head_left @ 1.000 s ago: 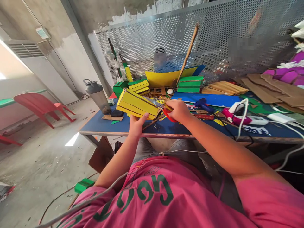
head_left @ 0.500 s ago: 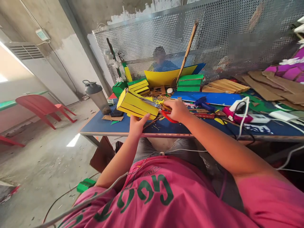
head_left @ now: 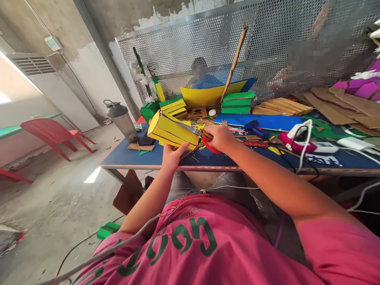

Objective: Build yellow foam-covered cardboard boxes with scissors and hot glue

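Note:
Above the front edge of the blue table (head_left: 118, 155), my left hand (head_left: 173, 153) grips a yellow cardboard box (head_left: 169, 128) from below, thumb on its near side. The box is tilted, with its panels parted by dark gaps. In my right hand (head_left: 221, 138) is a pair of scissors (head_left: 210, 145) with red handles. Their metal blades lie along the box's upper right side; whether they touch or cut it, I cannot tell. A yellow block (head_left: 175, 107) and a green block (head_left: 237, 103) stand behind, near a curved yellow sheet (head_left: 210, 95).
A grey-lidded bottle (head_left: 120, 118) stands at the table's left. Right of my hands lie a blue glue gun (head_left: 252, 128), a power strip (head_left: 303, 144) with cables, and cardboard pieces (head_left: 335, 107). A perforated metal screen (head_left: 267, 59) rises behind, with a person (head_left: 199, 73) beyond it.
My right hand and the scissors have shifted very slightly, with the red handles a little closer together. The yellow box has barely moved in my left hand.

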`<state>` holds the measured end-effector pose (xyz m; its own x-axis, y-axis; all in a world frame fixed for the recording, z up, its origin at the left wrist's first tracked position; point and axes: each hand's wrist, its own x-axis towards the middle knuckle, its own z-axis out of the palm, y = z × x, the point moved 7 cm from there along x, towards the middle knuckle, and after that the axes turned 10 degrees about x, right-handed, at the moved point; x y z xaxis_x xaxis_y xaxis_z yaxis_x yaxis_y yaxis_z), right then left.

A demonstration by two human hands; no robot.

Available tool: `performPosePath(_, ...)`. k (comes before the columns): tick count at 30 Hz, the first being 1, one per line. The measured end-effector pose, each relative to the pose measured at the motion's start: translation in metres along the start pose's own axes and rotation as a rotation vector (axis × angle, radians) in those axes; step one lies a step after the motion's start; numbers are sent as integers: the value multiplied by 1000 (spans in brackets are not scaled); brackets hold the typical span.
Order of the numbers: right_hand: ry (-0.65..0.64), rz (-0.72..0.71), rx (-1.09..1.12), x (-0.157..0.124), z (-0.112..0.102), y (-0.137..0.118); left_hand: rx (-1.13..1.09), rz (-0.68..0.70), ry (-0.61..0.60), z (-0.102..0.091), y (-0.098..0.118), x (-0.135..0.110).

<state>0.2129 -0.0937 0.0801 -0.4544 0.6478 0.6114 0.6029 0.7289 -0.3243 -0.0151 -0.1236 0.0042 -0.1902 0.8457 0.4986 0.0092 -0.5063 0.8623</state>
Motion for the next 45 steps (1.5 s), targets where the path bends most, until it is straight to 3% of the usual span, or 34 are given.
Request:
performPosePath(12, 34, 15, 46, -1, -2, -4, 0, -2, 1, -1, 1, 0)
performPosePath(19, 113, 27, 124, 0, -9, 8, -40, -21, 14, -2, -4, 1)
performPosePath(25, 39, -40, 139, 0, -5, 8, -71, -42, 62, -6, -5, 1)
performPosePath(32, -24, -25, 91, 1, -2, 12, -106, -56, 163, -9, -4, -1)
performPosePath(38, -53, -1, 45, 2, -5, 19, -115, -43, 152, -7, 0, -1)
performPosePath(45, -59, -31, -35, 2, -8, 9, -116, -59, 160, -11, -6, -1)
